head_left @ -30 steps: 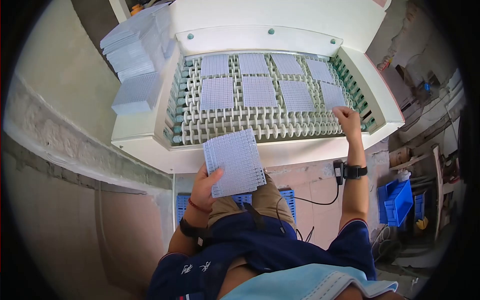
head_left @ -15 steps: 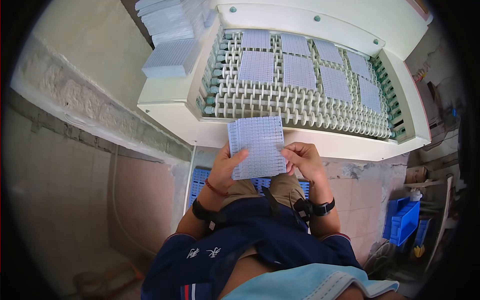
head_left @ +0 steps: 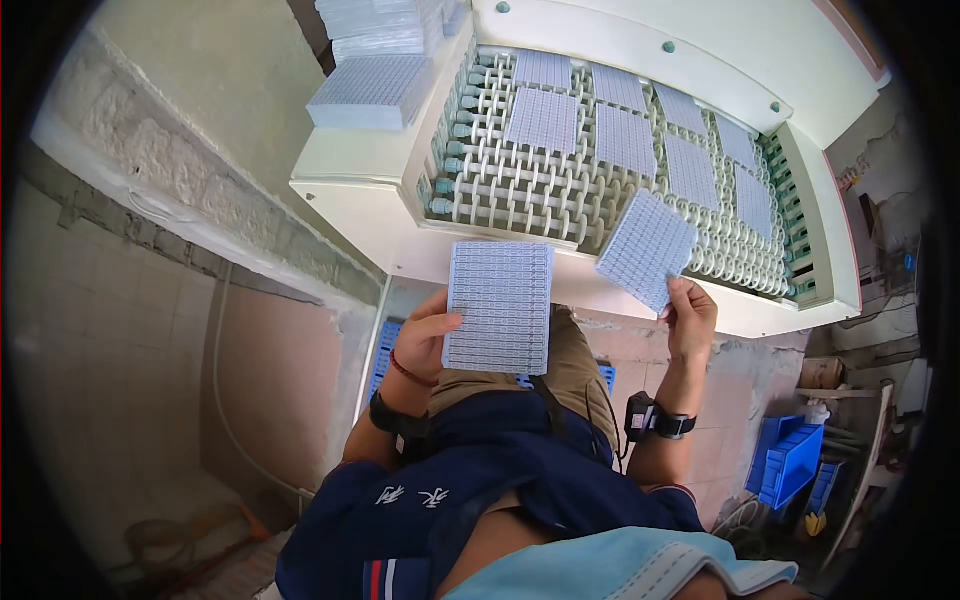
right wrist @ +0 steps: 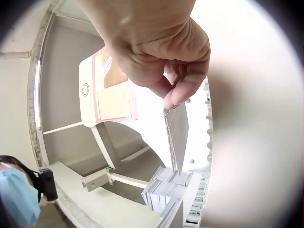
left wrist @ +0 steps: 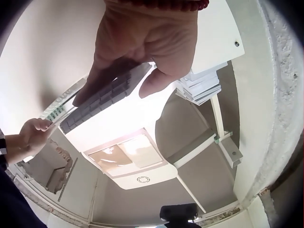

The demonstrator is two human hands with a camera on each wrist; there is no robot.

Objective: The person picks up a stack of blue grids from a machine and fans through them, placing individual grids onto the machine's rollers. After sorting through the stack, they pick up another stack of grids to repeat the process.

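My left hand (head_left: 424, 330) grips a stack of light-blue, grid-patterned circuit board panels (head_left: 503, 305) by its left side, in front of the machine. In the left wrist view, the thumb and fingers close on the stack's dark edge (left wrist: 102, 97). My right hand (head_left: 692, 318) pinches one panel (head_left: 648, 246) at its lower corner. That panel is tilted and overlaps the front rollers in the head view. Seen from the right wrist, it hangs edge-on from the fingertips (right wrist: 178, 92). Several like panels (head_left: 626, 138) lie in two rows on the white wheel rollers (head_left: 480, 205).
At the machine's left corner stands a block of panels (head_left: 368, 88), with taller stacks (head_left: 385, 28) behind it. A white front ledge (head_left: 350, 222) borders the rollers. Blue bins (head_left: 790, 465) sit on the floor at right. A rough wall ledge (head_left: 180, 195) runs along the left.
My right hand came back from the rollers to the stack, then took one panel off and carried it right toward the rollers. The left hand still holds the stack. The head view shifted.
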